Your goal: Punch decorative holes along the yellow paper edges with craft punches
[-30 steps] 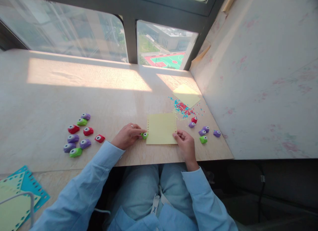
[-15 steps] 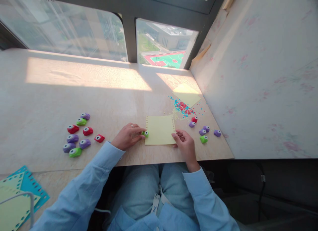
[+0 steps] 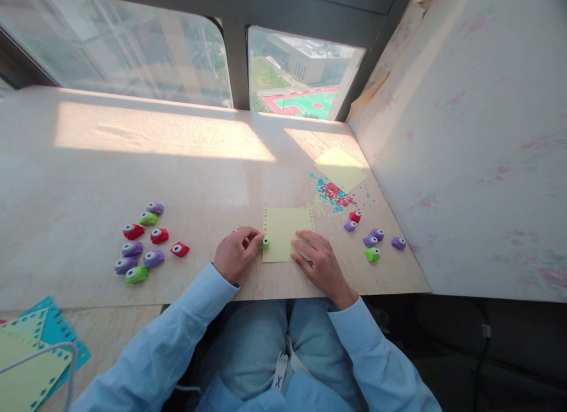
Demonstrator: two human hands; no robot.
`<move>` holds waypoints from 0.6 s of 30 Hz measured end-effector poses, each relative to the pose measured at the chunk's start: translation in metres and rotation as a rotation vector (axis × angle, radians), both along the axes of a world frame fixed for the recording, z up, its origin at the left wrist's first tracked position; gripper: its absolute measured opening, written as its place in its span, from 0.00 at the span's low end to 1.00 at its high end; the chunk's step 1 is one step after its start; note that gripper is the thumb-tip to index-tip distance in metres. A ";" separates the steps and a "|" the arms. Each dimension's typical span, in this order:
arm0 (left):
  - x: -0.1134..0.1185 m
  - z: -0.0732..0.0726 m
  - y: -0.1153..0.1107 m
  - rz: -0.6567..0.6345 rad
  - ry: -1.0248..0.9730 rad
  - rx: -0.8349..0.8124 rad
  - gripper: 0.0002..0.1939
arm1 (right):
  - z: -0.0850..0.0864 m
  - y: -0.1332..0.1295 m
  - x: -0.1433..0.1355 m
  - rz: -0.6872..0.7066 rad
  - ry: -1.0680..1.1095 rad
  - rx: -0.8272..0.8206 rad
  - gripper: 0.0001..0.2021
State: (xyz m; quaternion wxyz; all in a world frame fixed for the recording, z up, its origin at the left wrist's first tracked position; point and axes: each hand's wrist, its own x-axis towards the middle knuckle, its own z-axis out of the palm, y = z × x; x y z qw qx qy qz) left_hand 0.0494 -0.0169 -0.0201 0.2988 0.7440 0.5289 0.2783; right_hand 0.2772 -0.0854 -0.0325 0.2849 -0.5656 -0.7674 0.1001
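Tabletop [image 3: 212, 193], green punch [image 3: 265, 244], at left grip [image 3: 238, 253] tip

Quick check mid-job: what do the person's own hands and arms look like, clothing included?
Both the left hand and right hand are ungloved. The left has what looks like a thin, pale ring on one finger. The left sleeve and right sleeve are long, plain light blue, ending in cuffs near the wrists.

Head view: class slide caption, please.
Left hand holds green punch at edge of yellow sheet; right hand rests on paper.
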 end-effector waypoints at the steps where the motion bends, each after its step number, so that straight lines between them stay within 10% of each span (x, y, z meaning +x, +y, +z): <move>1: 0.000 -0.001 -0.001 -0.002 0.002 0.006 0.14 | -0.001 0.000 0.000 -0.005 -0.005 -0.001 0.13; 18: -0.027 -0.001 0.012 -0.312 -0.134 -0.203 0.11 | -0.002 -0.003 -0.002 -0.018 -0.017 -0.018 0.14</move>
